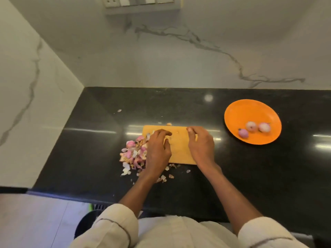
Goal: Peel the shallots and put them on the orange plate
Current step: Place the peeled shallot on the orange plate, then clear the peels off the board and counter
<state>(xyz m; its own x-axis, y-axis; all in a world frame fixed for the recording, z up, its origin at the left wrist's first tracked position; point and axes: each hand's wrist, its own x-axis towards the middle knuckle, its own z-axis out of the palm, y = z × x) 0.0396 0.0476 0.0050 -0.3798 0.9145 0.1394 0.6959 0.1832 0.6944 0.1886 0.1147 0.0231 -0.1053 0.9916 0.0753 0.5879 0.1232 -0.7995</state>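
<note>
Three shallots (253,128) on orange plate (238,111); peel pile (133,153) beside cutting board (180,151); fingers loose, empty.

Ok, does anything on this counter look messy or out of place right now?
Yes. Shallot peels are heaped off the left edge of the cutting board and strewn over the black counter near the left hand; one scrap lies apart, farther back. The orange plate looks tidy.
</note>
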